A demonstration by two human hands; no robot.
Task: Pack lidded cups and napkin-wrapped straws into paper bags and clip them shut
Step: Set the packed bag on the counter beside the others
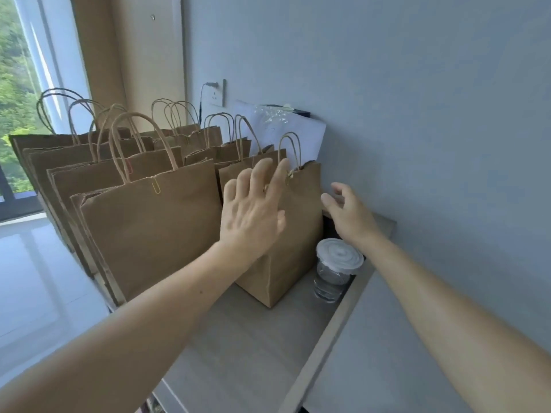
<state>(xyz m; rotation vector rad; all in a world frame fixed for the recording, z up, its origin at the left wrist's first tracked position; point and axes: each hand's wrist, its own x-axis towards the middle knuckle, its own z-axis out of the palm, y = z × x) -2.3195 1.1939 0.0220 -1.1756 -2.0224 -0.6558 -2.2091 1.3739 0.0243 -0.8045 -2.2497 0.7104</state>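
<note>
Left of the clear, lidded cup [337,271], a brown bag [293,242] stands clipped shut, contents hidden; left hand [253,210] spread across it, right hand [350,211] loosely open beyond the cup.

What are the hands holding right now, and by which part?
Nothing is gripped. The left hand is open, fingers spread before the top of the paper bag next to the lidded cup; the right hand is open at that bag's right side.
</note>
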